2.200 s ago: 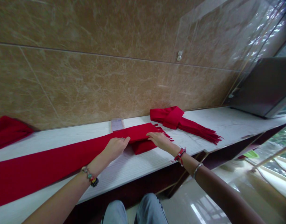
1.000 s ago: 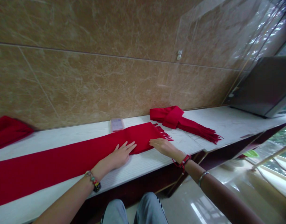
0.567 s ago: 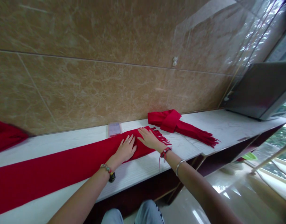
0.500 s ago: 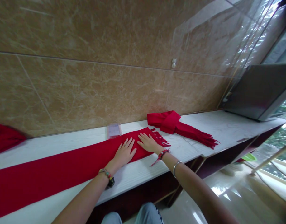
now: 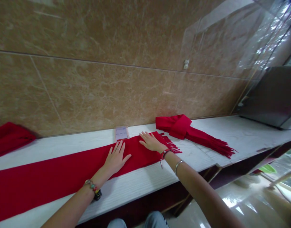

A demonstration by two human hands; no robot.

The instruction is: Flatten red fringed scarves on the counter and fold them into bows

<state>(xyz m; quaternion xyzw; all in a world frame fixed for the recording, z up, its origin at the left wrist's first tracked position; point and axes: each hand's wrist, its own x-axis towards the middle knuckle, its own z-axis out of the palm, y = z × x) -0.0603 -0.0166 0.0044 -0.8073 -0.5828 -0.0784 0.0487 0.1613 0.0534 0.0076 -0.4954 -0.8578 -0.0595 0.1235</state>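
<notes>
A long red scarf (image 5: 64, 171) lies stretched along the white counter, running from the left edge of the view to a fringed end near the middle. My left hand (image 5: 115, 158) rests on it with fingers spread and the thumb held out to the right. Flat on the scarf close to the fringe is my right hand (image 5: 151, 142), its fingers stretched out. Neither hand grips the cloth. Beyond the fringe, a second red scarf (image 5: 181, 126) lies folded over itself in a loop, its fringed tail pointing right.
The white counter (image 5: 140, 180) runs along a brown marbled wall (image 5: 107, 91). A small card-like item (image 5: 121, 133) lies behind the scarf. More red cloth (image 5: 13, 139) sits at the far left. A large dark box-shaped object (image 5: 271, 95) stands at the right end.
The fold beneath the fringed end was tucked flat and my hands let go of the cloth. Both moved onto the scarf's top, then my left hand slid left, away from my right.
</notes>
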